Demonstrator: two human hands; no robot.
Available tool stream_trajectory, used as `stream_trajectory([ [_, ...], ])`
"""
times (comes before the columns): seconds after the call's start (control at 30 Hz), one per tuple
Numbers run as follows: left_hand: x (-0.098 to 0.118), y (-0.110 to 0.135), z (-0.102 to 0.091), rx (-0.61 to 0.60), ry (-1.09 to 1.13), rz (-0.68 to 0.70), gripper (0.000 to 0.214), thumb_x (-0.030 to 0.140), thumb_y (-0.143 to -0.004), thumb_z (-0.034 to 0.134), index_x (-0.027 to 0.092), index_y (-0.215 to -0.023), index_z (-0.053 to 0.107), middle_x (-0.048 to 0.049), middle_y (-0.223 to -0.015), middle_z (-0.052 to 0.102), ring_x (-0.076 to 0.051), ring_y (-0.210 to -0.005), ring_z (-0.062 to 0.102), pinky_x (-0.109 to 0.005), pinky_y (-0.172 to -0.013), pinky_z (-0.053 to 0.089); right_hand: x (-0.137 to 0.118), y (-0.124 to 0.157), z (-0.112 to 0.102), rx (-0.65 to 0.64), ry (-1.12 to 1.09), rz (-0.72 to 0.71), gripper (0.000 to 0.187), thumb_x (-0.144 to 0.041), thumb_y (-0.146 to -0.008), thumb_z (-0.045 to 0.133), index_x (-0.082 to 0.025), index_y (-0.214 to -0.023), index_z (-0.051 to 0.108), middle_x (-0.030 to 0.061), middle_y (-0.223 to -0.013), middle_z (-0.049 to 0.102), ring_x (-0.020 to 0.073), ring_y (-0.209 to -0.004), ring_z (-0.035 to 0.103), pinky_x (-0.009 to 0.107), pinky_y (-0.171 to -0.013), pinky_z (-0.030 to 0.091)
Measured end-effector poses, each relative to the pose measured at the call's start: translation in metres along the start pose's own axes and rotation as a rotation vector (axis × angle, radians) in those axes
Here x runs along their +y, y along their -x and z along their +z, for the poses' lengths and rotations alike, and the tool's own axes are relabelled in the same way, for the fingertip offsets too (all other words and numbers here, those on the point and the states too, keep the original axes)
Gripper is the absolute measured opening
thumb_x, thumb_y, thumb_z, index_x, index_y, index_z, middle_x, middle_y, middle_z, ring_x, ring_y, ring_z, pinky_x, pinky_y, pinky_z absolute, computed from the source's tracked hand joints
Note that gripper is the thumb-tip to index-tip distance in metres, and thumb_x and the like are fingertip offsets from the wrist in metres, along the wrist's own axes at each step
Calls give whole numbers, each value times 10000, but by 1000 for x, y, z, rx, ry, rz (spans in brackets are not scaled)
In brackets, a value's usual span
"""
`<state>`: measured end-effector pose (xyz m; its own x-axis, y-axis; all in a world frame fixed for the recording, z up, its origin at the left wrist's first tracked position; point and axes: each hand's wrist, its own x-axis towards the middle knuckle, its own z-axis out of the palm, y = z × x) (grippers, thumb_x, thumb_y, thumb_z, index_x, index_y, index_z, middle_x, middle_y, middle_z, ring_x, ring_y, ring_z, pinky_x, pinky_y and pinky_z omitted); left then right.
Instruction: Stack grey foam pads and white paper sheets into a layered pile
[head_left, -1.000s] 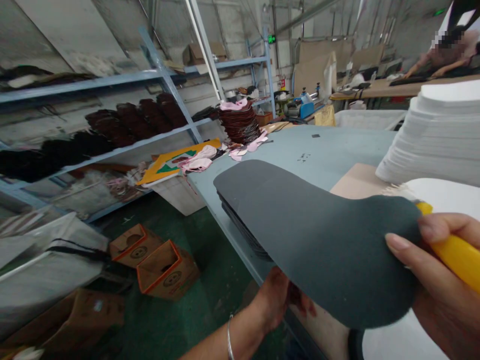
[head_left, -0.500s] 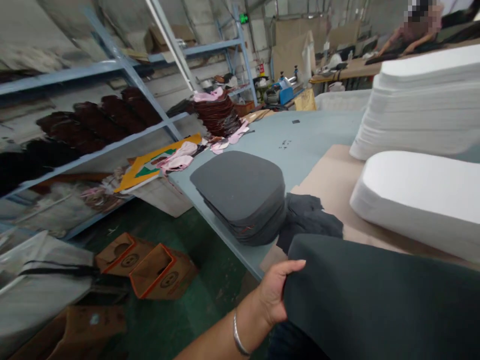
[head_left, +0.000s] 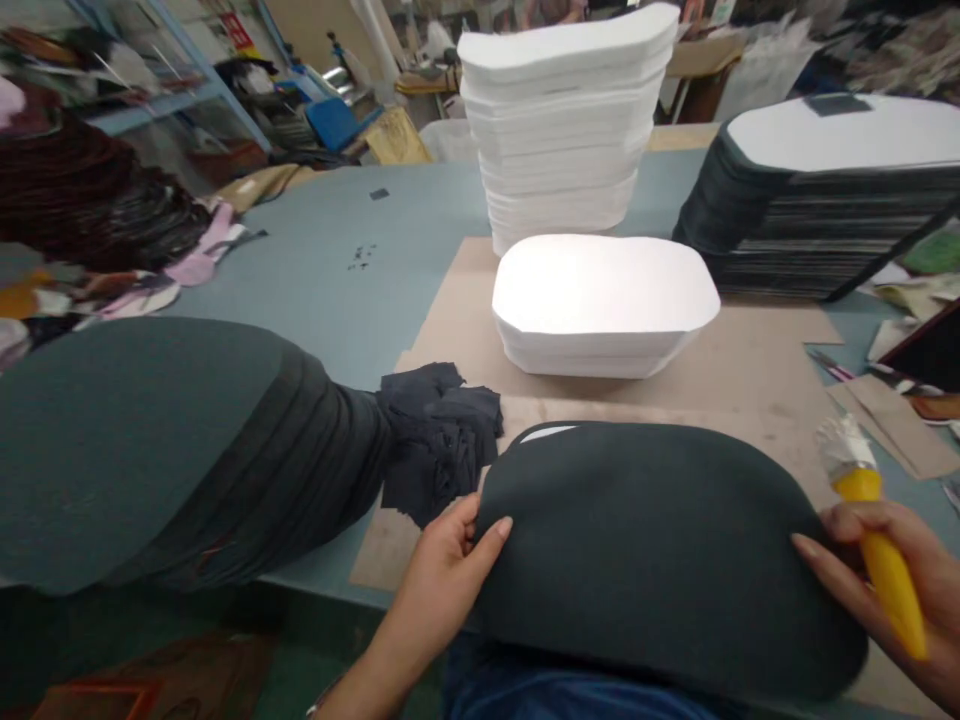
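A dark grey-green rounded fabric panel [head_left: 645,550] lies in front of me at the table's near edge. My left hand [head_left: 454,565] pinches its left edge, thumb on top. At the panel's right edge is my right hand [head_left: 874,560], its thumb on the panel and a yellow-handled brush [head_left: 877,545] held in its fingers. The brush's bristles point up and are coated white. A sliver of a white piece [head_left: 549,433] shows at the panel's far left edge. Crumpled dark cloth scraps [head_left: 442,435] lie beyond my left hand.
A stack of dark panels [head_left: 150,440] stands at the left. Ahead are a low white stack [head_left: 604,290] and a tall white stack [head_left: 562,130], with a dark-sided stack [head_left: 810,210] at the back right. Brown cardboard [head_left: 757,400] covers part of the blue-grey table [head_left: 307,250].
My view has turned to the right. The dark panel now lies level in front of me, and my right hand with the brush has come into view at its right edge.
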<state>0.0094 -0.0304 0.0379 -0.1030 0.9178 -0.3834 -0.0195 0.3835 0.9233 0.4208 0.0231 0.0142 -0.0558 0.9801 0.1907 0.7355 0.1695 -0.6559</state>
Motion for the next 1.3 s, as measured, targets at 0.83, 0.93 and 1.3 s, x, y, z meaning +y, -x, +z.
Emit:
stream_trajectory([
  [0.83, -28, -32, -14, 181, -641, 49, 423, 588, -868, 641, 207, -704, 559, 30, -605, 517, -143, -575, 519, -240, -554, 403, 16, 8, 26, -75, 272, 41, 495, -747, -935, 484, -255, -974, 519, 39, -775, 654, 219, -582, 649, 340, -545, 490],
  [0.93, -27, -23, -12, 288, -624, 131, 452, 595, -911, 619, 174, -1065, 676, -88, -968, 732, -230, -889, 701, -318, -770, 560, 7, 11, 26, -4, 243, 131, 551, -792, -881, 530, -257, -1008, 502, 108, -1016, 736, 300, -820, 741, 397, -659, 560],
  [1.3, -28, 6, 10, 155, -251, 30, 619, 602, -1037, 447, 313, -1585, 441, -33, -1674, 375, -248, -1582, 272, -497, -1319, 169, -6, 25, 44, 0, 4, 197, 512, -706, -837, 635, -270, -1036, 455, 182, -1394, 645, 357, -1256, 657, 475, -936, 597],
])
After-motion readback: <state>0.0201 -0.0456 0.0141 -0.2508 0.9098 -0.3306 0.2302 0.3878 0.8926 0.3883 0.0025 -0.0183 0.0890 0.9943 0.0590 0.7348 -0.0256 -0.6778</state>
